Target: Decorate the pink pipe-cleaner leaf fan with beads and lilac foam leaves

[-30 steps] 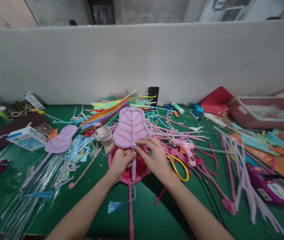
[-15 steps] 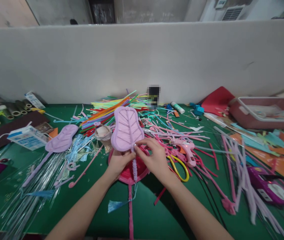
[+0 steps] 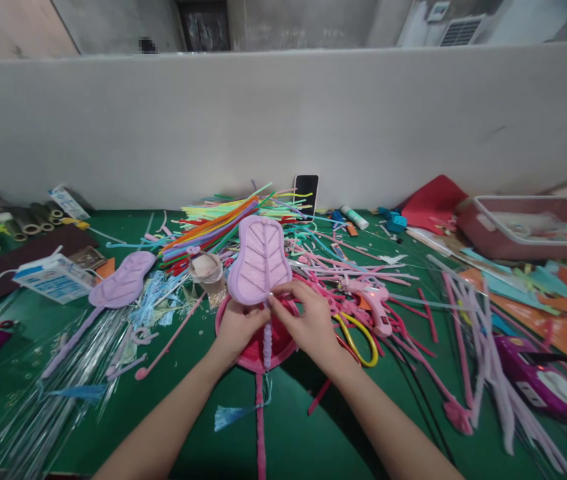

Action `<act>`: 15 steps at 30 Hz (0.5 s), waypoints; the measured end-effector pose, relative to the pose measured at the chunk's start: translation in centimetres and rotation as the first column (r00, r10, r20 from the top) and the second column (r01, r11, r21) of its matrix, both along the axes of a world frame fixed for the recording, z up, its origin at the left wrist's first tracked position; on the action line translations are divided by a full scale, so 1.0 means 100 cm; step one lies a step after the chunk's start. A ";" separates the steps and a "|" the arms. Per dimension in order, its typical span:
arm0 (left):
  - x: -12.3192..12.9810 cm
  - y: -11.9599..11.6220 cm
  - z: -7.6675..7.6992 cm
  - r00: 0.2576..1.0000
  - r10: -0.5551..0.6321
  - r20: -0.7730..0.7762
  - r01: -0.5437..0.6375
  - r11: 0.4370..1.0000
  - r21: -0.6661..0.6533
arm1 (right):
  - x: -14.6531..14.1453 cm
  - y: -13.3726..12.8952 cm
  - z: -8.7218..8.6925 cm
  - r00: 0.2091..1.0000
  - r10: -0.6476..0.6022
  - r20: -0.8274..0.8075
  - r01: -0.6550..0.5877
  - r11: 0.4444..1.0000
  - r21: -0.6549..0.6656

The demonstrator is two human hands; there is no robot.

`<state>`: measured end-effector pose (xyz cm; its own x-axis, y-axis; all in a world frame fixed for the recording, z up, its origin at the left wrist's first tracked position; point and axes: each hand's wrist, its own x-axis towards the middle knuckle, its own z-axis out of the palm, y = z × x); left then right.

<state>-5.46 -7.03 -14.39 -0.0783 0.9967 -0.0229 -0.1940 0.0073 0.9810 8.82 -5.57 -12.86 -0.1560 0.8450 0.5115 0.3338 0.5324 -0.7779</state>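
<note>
Between my two hands stands a lilac leaf-shaped hand fan point(image 3: 258, 260), ribbed with fuzzy veins and with a wrapped handle pointing down. My left hand point(image 3: 239, 327) is closed around its handle just below the fan's head, some fingers hidden behind it. My right hand point(image 3: 308, 319) pinches the joint where the head meets the handle. A light blue tassel point(image 3: 233, 417) hangs from the handle's lower end. Underneath lies a round deep-pink fan point(image 3: 286, 350) with a long wrapped handle. A second lilac fan point(image 3: 122, 280) rests on the table to the left.
Multicoloured pipe cleaners point(image 3: 218, 227) lie heaped behind my hands, near a phone point(image 3: 306, 190) leaning on the white partition. To the right are a pink glue gun point(image 3: 376, 307), yellow-handled scissors point(image 3: 360, 340) and a pink bin point(image 3: 518, 247). Clear strips point(image 3: 68, 373) spread at left.
The lilac fan's head has shifted slightly to the right and tilted a little. Both hands keep nearly the same place and hold.
</note>
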 end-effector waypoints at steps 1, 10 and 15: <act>0.000 0.000 0.001 1.000 -0.012 0.016 0.012 1.000 -0.004 | 0.000 0.000 0.000 1.000 -0.005 -0.007 0.005 1.000 -0.009; 0.001 -0.003 0.013 0.988 -0.067 0.139 0.077 0.994 -0.072 | 0.001 -0.001 0.006 0.982 -0.094 -0.164 0.070 0.987 -0.145; 0.001 -0.004 0.016 0.983 -0.057 0.176 0.076 0.992 -0.101 | 0.001 0.000 0.005 0.975 -0.049 -0.218 -0.012 0.962 -0.273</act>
